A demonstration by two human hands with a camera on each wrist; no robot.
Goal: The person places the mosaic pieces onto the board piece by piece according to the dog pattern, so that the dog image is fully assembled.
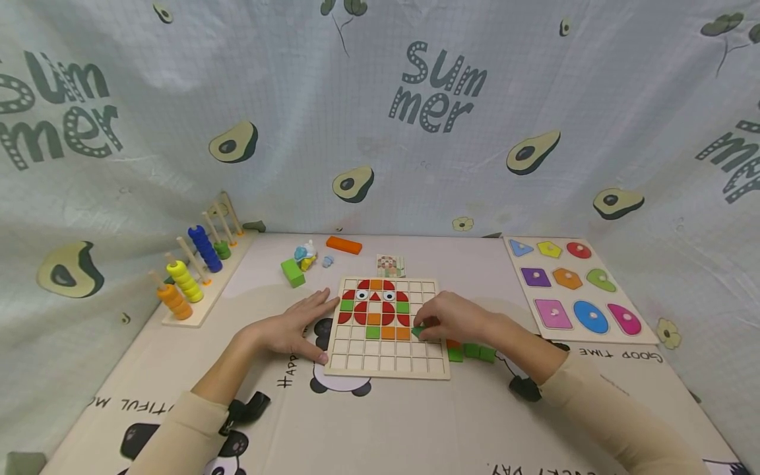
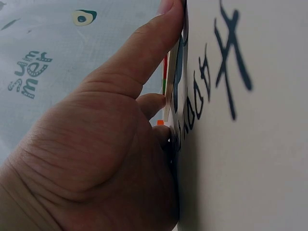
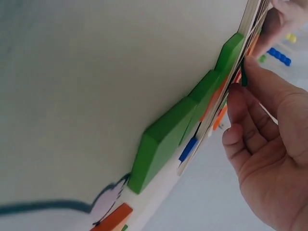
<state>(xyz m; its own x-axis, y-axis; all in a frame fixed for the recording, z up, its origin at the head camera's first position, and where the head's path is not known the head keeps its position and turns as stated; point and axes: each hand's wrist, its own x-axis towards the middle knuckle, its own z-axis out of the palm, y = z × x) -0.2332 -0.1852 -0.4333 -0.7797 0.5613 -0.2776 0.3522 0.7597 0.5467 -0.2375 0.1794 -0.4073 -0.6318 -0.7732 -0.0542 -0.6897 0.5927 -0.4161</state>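
A square wooden grid board (image 1: 388, 363) lies on the table, its upper rows partly filled with red, orange, green and white tiles that form an owl-like face. My left hand (image 1: 291, 328) rests at the board's left edge with fingers spread, thumb near the lower left corner. Between thumb and fingertips, my right hand (image 1: 456, 318) pinches a small dark green tile (image 1: 418, 330) over the right part of the grid, beside the orange tiles. In the right wrist view only a thin edge of that green tile (image 3: 244, 74) shows. Its exact shape is partly hidden by the fingers.
Green blocks (image 1: 478, 353) lie by the board's right edge, partly behind my right forearm. Beyond the board are a picture card (image 1: 390, 266), an orange block (image 1: 344, 245) and a small figurine (image 1: 305, 254). A peg stacker (image 1: 198, 300) stands left; a shape puzzle (image 1: 522, 300) lies right.
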